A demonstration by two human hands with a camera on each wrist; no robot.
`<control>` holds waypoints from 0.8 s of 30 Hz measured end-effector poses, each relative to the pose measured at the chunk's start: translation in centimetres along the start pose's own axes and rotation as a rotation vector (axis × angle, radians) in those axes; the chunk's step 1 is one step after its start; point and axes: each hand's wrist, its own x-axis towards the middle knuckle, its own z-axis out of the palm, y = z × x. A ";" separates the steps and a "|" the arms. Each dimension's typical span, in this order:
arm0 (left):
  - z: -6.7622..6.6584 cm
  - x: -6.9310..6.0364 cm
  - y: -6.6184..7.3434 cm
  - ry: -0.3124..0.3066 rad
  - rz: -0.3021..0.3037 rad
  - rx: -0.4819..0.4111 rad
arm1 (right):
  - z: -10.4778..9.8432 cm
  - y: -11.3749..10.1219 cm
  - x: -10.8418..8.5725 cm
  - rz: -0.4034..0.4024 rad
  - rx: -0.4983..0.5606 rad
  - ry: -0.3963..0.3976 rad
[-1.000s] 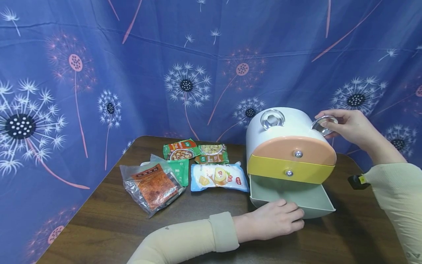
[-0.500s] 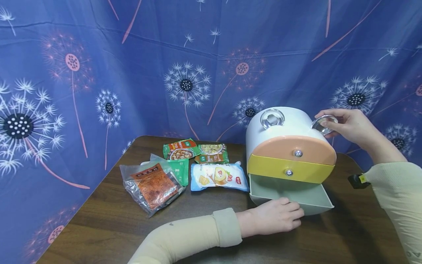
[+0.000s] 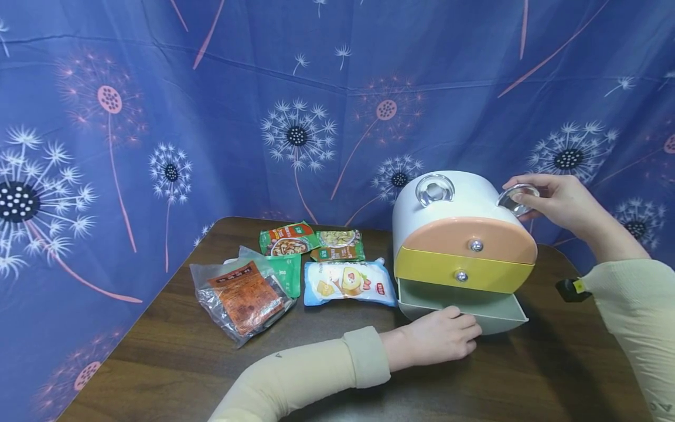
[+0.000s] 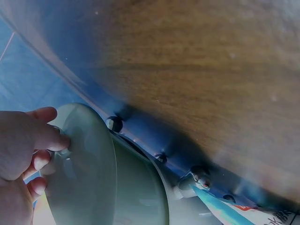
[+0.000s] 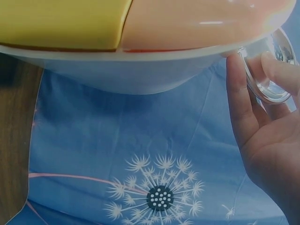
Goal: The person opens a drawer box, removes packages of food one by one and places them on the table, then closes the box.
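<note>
On the table's right stands a white rounded drawer box with an orange drawer, a yellow drawer and a grey-green bottom drawer. The bottom drawer is pulled partly out, and its visible inside holds nothing. My left hand is at its front, thumb and fingers pinching a small knob in the left wrist view. At the box's upper right, my right hand grips a shiny silver ear-shaped piece between thumb and fingers. A matching silver ear sits on the upper left.
Left of the box lie a blue-and-white pouch, two colourful food packets behind it, a green packet and a clear bag with an orange label. A patterned blue cloth hangs behind the table.
The bottom drawer has slid some way in toward the box, my left hand moving with it. My right hand stays on the silver ear. The packets have not moved.
</note>
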 end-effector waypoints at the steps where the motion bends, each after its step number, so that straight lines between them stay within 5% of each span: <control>1: 0.0 0.0 -0.1 -0.004 -0.001 0.002 | 0.0 0.0 0.0 0.001 -0.001 0.001; 24: 1.7 0.6 -1.0 0.002 -0.082 0.023 | 0.0 0.0 0.0 0.024 -0.030 -0.004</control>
